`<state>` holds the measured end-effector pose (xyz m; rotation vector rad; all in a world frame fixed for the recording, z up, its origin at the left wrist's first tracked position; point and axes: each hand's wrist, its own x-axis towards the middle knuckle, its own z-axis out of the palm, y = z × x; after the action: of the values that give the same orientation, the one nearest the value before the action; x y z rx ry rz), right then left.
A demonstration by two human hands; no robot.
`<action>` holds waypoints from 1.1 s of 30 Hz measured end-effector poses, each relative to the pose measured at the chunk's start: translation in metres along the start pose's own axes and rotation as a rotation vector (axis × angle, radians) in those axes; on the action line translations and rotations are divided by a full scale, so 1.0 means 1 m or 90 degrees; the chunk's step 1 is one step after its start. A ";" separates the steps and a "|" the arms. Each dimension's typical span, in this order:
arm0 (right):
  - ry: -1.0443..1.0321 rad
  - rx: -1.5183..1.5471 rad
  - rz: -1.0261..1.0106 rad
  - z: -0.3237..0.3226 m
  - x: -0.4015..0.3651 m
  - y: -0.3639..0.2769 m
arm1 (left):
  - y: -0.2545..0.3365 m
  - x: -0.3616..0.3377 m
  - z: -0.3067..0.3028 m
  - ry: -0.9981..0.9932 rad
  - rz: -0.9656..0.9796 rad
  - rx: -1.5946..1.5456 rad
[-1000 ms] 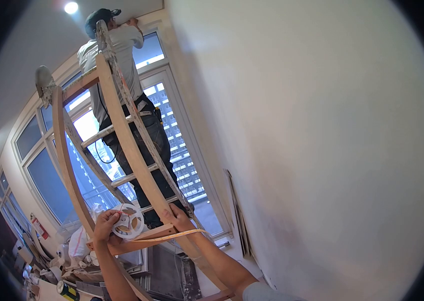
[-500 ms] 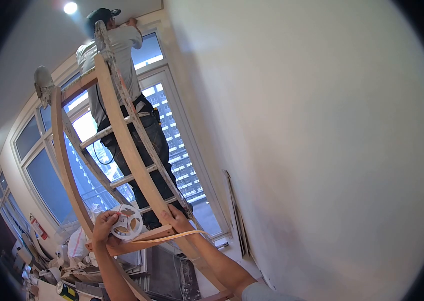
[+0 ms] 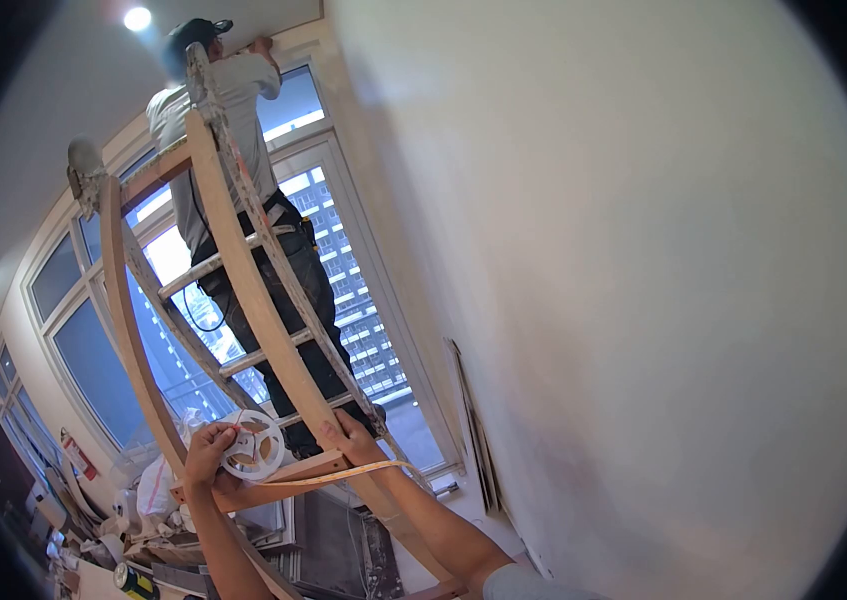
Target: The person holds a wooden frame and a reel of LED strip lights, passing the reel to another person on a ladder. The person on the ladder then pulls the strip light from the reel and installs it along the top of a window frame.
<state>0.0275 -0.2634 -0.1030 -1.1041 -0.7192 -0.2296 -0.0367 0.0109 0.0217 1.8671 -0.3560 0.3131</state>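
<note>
Your left hand [image 3: 208, 452] is still gripping the strip reel [image 3: 251, 445] at the lower rung; your right hand [image 3: 351, 440] is still clasping the wooden ladder [image 3: 243, 270] rail, pinning the strip [image 3: 343, 475]. The wall [image 3: 593, 300] is crowding the ladder's right

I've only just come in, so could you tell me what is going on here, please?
A person stands high on the wooden ladder, reaching up to the ceiling edge beside the window. Below, the camera wearer's left hand holds a white reel. A pale strip runs from it under the right hand, which rests on the ladder's rail.
</note>
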 end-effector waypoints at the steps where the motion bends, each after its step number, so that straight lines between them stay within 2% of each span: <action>1: 0.001 0.000 0.003 0.000 0.000 0.000 | -0.001 0.001 -0.001 0.001 0.002 0.008; 20: 0.000 -0.024 -0.058 0.001 0.002 0.003 | 0.004 -0.002 0.003 -0.004 0.009 0.014; 29: -0.001 -0.020 0.003 -0.001 0.000 0.002 | -0.004 0.002 -0.002 0.008 -0.007 0.012; 33: 0.018 -0.029 -0.026 0.001 0.000 0.000 | 0.001 0.001 0.001 -0.005 -0.010 -0.002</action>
<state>0.0277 -0.2627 -0.1027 -1.1288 -0.7147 -0.2969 -0.0362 0.0093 0.0220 1.8679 -0.3462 0.2944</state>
